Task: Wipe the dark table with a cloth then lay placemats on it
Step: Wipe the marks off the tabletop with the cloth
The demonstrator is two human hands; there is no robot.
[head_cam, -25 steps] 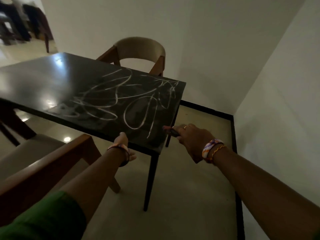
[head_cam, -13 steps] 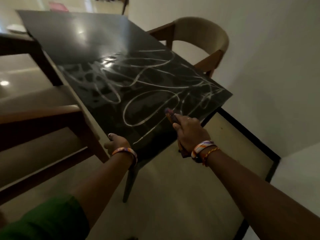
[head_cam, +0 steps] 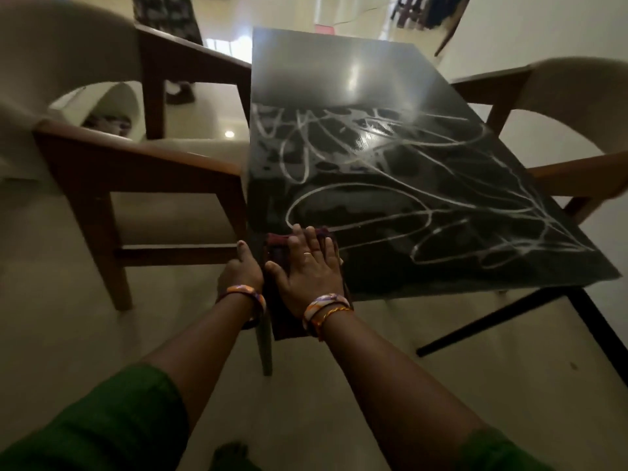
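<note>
Right hand (head_cam: 307,266) now flat on cloth (head_cam: 282,248), at table (head_cam: 339,79) corner.

Right hand (head_cam: 307,271) moved from the bench's (head_cam: 346,86) end edge onto the near corner. Half a second ago it gripped the bunched dark cloth (head_cam: 277,248); now its fingers (head_cam: 311,237) lay straight, pressing the cloth flat against the top. Left hand (head_cam: 242,271) shifted along the edge to that same corner, just beside the right. View swung round to the bench's end.
</note>
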